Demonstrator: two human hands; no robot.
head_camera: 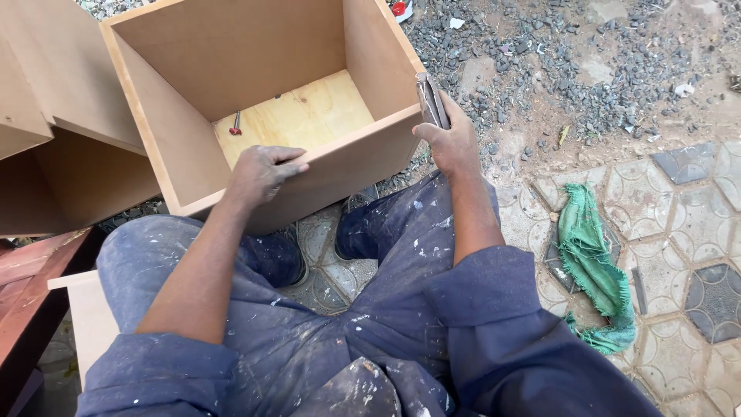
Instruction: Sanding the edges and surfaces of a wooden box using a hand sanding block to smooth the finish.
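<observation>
Open wooden box (231, 54) sits tilted on ground between person's knees, mouth facing up toward camera, pale plywood bottom deep inside; long axis runs left to right. Small red-handled tool (235, 123) lies on box bottom. Left hand (262, 171) rests on near rim, fingers curled over edge, gripping panel. Right hand (451, 139) at box's right near corner, fingers closed around folded grey sandpaper (431, 99), pressed against corner edge. Green rag (594, 262) on paving, well right. Second box (69, 147) just left.
</observation>
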